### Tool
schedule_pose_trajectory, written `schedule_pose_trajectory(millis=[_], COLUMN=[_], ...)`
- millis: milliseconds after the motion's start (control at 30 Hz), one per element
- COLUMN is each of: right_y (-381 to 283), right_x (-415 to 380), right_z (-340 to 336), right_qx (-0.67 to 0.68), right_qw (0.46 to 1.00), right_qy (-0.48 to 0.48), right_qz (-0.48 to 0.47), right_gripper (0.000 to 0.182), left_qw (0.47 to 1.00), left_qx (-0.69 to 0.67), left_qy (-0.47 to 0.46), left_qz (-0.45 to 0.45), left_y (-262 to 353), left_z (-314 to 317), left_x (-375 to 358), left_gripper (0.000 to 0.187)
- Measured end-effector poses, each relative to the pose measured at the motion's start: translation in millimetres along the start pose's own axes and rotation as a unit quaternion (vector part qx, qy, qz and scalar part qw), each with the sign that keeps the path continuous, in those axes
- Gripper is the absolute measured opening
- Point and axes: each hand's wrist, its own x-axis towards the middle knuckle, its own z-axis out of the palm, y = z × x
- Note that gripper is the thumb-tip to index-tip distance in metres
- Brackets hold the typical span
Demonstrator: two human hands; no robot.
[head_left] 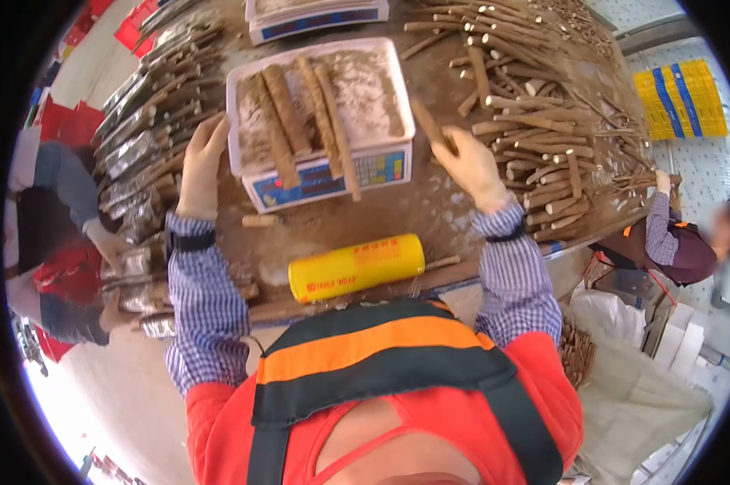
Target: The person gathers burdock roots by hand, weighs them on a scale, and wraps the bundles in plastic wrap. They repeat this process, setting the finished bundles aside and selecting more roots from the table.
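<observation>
My right hand (468, 166) is closed round a brown root stick (426, 121), just right of a white weighing scale. Several long brown roots (284, 113) lie across the scale's dirt-covered tray (407, 97), their lower ends sticking out over its front edge and display. Beside the tray's left wall is my left hand (203, 166), fingers bent; whether they hold anything is hidden. A short root piece (261, 220) lies on the table below the scale. Nearer to me sits a yellow roll (357, 267) with red print.
Piles of loose roots (543, 129) cover the right side. Wrapped root bundles (142, 145) line the left, where a co-worker's hand (106, 242) rests. Another scale (316, 24) stands behind. At the right are another co-worker (680, 246) and a yellow stack (680, 99).
</observation>
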Motion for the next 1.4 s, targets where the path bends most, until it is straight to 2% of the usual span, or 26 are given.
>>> schedule_pose_trajectory(millis=[33, 100, 133, 167, 200, 267, 300, 367, 433, 500, 567, 600, 633, 667, 700, 733, 800, 867, 1000, 1100, 1133, 1167, 1233, 1267, 1367, 1400], right_y=[10.8, 13.0, 45.0, 75.8, 76.7, 94.2, 121.1, 116.2, 76.5, 67.1, 16.3, 5.2, -8.1, -40.2, -44.2, -47.4, -48.8, -54.3, -47.8, -58.6, -63.5, -66.8, -74.3, -85.2, -98.2, -107.0], right_x=[-6.3, 14.8, 41.7, 68.6, 92.9, 141.1, 163.2, 177.4, 159.3, 135.6, 99.0, 91.7, 85.2, 76.5, 78.0, 79.9, 79.5, 74.4, 65.5, 62.1, 61.5, 61.4, 63.0, 64.3, 75.0, 79.7], right_z=[-13.6, -45.2, -40.3, -34.0, -35.3, -27.0, -18.3, -25.3, -50.6, -42.5, -37.1, -18.5, 0.7, 4.6, 24.2, 34.7, 37.3, 16.7, 7.9, 17.3, 20.9, 27.2, 41.8, 46.7, 95.1, 104.2], right_qx=[-0.050, -0.077, -0.143, -0.160, -0.237, -0.337, -0.305, -0.307, -0.147, 0.075, 0.190, 0.129, 0.071, 0.098, 0.066, 0.015, -0.043, 0.012, -0.021, -0.039, -0.039, -0.041, -0.088, -0.087, -0.055, 0.047], right_qw=[0.998, 0.993, 0.980, 0.973, 0.954, 0.925, 0.930, 0.920, 0.956, 0.975, 0.971, 0.987, 0.995, 0.987, 0.987, 0.993, 0.995, 0.999, 0.998, 0.997, 0.997, 0.996, 0.988, 0.992, 0.995, 0.995], right_qy=[-0.035, -0.001, 0.058, 0.142, 0.147, 0.039, -0.011, -0.110, -0.115, -0.072, -0.098, -0.086, -0.069, -0.124, -0.142, -0.111, -0.024, -0.046, -0.034, -0.027, -0.023, -0.024, 0.025, -0.015, -0.011, -0.043], right_qz=[0.034, 0.086, 0.122, 0.085, 0.108, 0.168, 0.204, 0.219, 0.225, 0.196, 0.103, 0.036, -0.034, -0.036, -0.033, -0.046, -0.091, -0.015, -0.043, -0.064, -0.065, -0.069, -0.126, -0.093, -0.082, -0.073], right_gripper=[0.046, 0.060, 0.062, 0.060, 0.051, 0.045, 0.054, 0.042, 0.032, 0.041, 0.053, 0.053, 0.053, 0.052, 0.066, 0.071, 0.078, 0.078, 0.072, 0.073, 0.075, 0.075, 0.079, 0.081, 0.076, 0.071], left_qw=[0.999, 0.998, 0.998, 0.998, 0.998, 0.998, 0.998, 0.997, 0.998, 0.998, 1.000, 0.999, 1.000, 1.000, 0.998, 0.999, 1.000, 0.999, 0.996, 0.998, 0.999, 0.998, 0.998, 0.999, 0.993, 0.995], left_qx=[0.046, -0.001, 0.035, 0.035, 0.044, 0.033, 0.054, 0.068, 0.053, 0.026, 0.008, -0.031, -0.016, 0.000, -0.013, 0.033, 0.019, -0.008, 0.009, -0.006, -0.006, 0.051, 0.045, 0.043, 0.071, -0.075], left_qy=[0.004, 0.039, 0.012, 0.009, 0.000, -0.020, 0.005, 0.004, 0.007, 0.028, 0.005, 0.024, 0.005, 0.014, 0.016, 0.006, 0.007, 0.018, 0.074, 0.049, 0.033, 0.038, 0.030, 0.031, 0.066, 0.030], left_qz=[-0.002, -0.052, -0.055, -0.052, -0.053, -0.059, -0.035, -0.045, -0.040, -0.040, 0.007, -0.026, -0.002, -0.021, -0.058, 0.007, 0.009, 0.025, 0.041, 0.047, -0.007, 0.019, -0.009, -0.007, -0.064, -0.064], left_y=[5.0, 8.7, -12.0, -23.0, -29.8, -36.4, -23.5, -6.1, -8.8, -10.6, -4.9, -6.4, -21.2, -21.6, -15.2, -38.7, -20.4, -24.4, -15.3, -18.1, -17.9, -23.7, -29.3, -28.6, -27.4, -38.2], left_z=[-1.7, 7.3, -1.4, -0.9, 0.1, 8.1, 21.7, 27.5, 18.6, 12.3, 16.0, 21.7, 18.7, 24.1, 31.8, 26.1, 24.3, 7.6, -12.1, -6.0, -1.8, 2.1, 17.1, 27.7, 67.6, 84.4], left_x=[-3.0, 2.6, 13.1, 21.1, 27.4, 35.8, 33.5, 29.8, 31.8, 29.9, 20.5, 19.7, 22.3, 22.5, 18.5, 29.0, 17.2, 11.8, 2.2, 4.8, 4.4, 11.9, 22.3, 23.9, 34.7, 41.3], left_gripper=[0.037, 0.037, 0.044, 0.044, 0.043, 0.041, 0.036, 0.037, 0.037, 0.037, 0.037, 0.037, 0.036, 0.036, 0.036, 0.036, 0.038, 0.039, 0.046, 0.049, 0.048, 0.054, 0.059, 0.059, 0.058, 0.057])
